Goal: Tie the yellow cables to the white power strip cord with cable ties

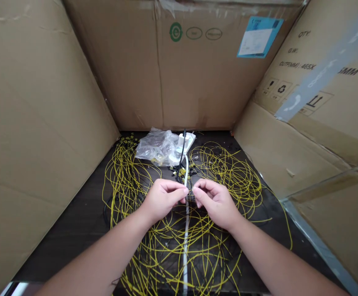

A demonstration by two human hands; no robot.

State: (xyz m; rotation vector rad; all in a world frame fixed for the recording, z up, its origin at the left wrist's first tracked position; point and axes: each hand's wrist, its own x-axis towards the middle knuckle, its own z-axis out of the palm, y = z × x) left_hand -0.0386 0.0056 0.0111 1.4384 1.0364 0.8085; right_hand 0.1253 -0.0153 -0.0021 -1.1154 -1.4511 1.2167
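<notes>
My left hand (166, 198) and my right hand (214, 201) meet fingertip to fingertip near the middle of the dark table, a small gap between them. Both are closed in a pinch; whatever they hold is too small and dark to make out. Between them runs a white cable (185, 234), from the table's front edge up past my fingers. Beyond the fingertips, a black strip-like piece (181, 153) stands at a tilt. Small black and yellow parts (183, 169) lie behind my hands. Loops of thin yellow wire (166, 263) spread in front and below.
Cardboard walls (197, 82) enclose the table's left, back and right sides. A clear plastic bag (157, 146) lies at the back. Tangled yellow wire bundles fill the left (120, 185) and right (228, 172). Small yellow-tipped ends (128, 140) cluster at back left.
</notes>
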